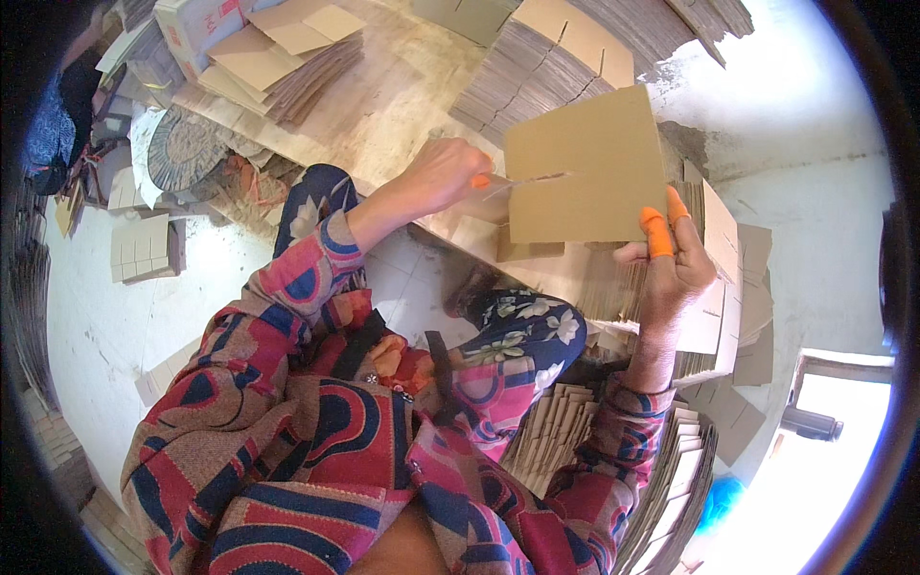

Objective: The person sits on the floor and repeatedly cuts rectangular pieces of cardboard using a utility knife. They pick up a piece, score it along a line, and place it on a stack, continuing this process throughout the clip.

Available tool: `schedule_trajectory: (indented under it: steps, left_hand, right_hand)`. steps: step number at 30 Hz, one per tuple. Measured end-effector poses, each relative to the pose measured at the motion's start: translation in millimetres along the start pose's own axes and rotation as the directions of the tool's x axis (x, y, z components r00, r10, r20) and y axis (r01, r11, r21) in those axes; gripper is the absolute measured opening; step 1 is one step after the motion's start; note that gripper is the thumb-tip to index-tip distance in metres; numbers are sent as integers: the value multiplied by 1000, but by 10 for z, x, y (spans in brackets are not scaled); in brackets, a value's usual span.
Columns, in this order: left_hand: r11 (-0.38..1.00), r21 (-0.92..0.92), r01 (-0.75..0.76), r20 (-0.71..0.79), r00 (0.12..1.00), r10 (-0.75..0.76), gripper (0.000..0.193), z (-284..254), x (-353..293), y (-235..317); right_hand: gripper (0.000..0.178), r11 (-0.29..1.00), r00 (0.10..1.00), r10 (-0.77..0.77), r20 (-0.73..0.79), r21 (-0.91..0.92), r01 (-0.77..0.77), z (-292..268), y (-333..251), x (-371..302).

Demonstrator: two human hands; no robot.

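Observation:
A tan, roughly square cardboard sheet is held up by my right hand at its lower right corner. Orange finger covers sit on two fingers of that hand. A narrow slit runs into the sheet from its left edge. My left hand is closed in a pinch at that edge, with orange at its fingertip. From the pinch a thin strip reaches toward the slit; whether it is cardboard or a blade, I cannot tell. Under the sheet lies a wooden board.
A tall stack of slotted cardboard stands on the board's far side. Loose sheets are piled at the far left beside a white box. More stacks crowd my right arm, and a small stack rests on the floor.

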State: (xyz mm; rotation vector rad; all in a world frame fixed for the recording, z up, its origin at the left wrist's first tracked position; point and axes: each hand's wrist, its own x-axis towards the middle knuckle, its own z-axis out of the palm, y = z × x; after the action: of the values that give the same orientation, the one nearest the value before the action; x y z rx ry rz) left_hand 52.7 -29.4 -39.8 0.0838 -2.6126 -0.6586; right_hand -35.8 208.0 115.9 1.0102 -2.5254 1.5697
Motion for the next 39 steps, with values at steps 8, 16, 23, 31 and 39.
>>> schedule_trajectory:
  steps: [8,16,23,31,39]
  left_hand:
    - [999,-19,37,13,999,-37,11,11,32,29]
    - [998,-14,63,71,996,-62,10,-44,100,47]
    - [997,-78,-23,-24,999,22,11,-9,106,5]
    - [994,40,99,86,991,-102,17,-13,81,94]
    - [932,222,-287,-128,939,319,49,48,210,225]
  right_hand:
    - [40,990,983,-15,185,-134,40,371,167,-13]
    - [41,978,954,-8,300,-195,69,515,258,1]
    - [46,918,873,-140,466,-270,292,625,371,29]
    - [61,675,847,-80,525,-597,434,784,548,-126]
    - [51,860,879,63,472,-473,192,519,1137,255]
